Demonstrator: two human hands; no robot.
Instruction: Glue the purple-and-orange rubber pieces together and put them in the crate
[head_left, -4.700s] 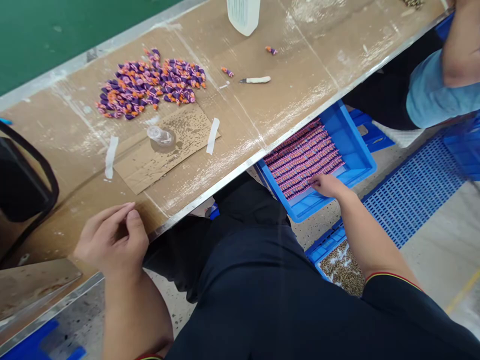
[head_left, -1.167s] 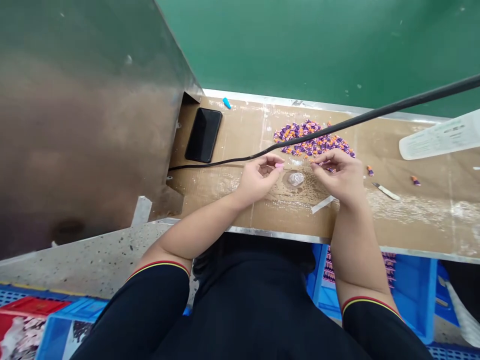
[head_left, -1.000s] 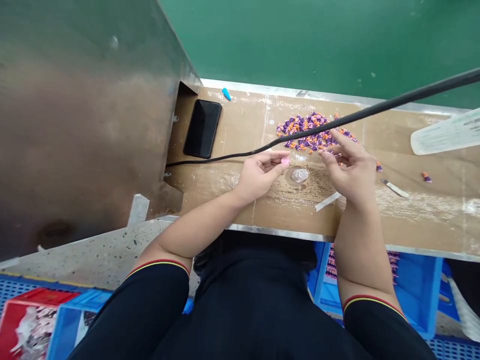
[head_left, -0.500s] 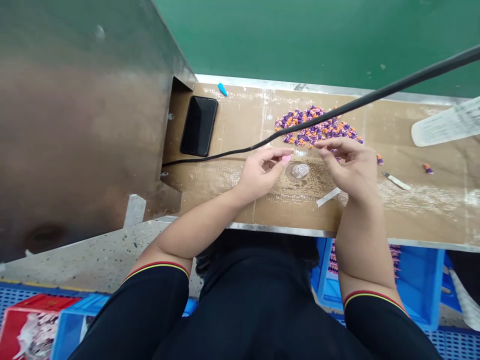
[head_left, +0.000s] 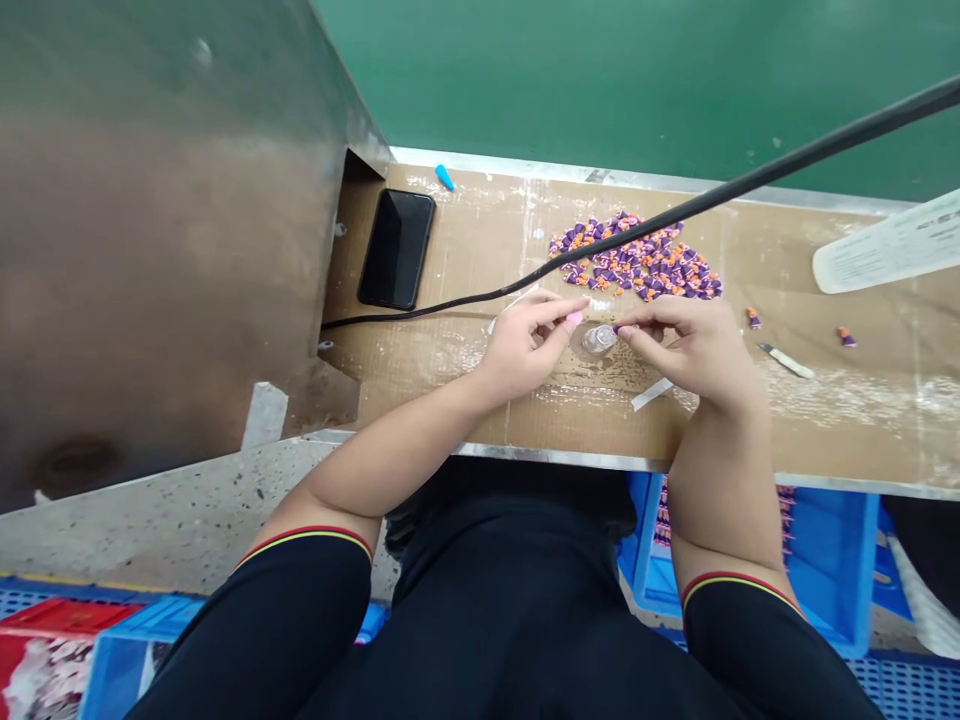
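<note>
Between thumb and fingertips, my left hand (head_left: 525, 342) pinches a small pink piece (head_left: 574, 318). My right hand (head_left: 694, 345) is closed in a pinch on a small purple piece (head_left: 617, 329), mostly covered by the fingers. A small clear container (head_left: 599, 340) stands on the cardboard between the two hands, right beside the purple piece; whether they touch I cannot tell. Just beyond the right hand lies a pile of small purple and orange pieces (head_left: 637, 262).
A black cable (head_left: 525, 287) crosses above the cardboard-covered bench (head_left: 465, 240). Around it lie a phone (head_left: 396, 248), a blue cap-like piece (head_left: 444, 178), a small knife (head_left: 786, 361), a white strip (head_left: 651, 394) and a white bottle-like container (head_left: 885, 245). A metal housing (head_left: 165, 230) stands at left.
My right hand has come from the edge of the pile toward me and left, to the clear container, with a purple piece in its fingertips. The left hand has hardly moved.
</note>
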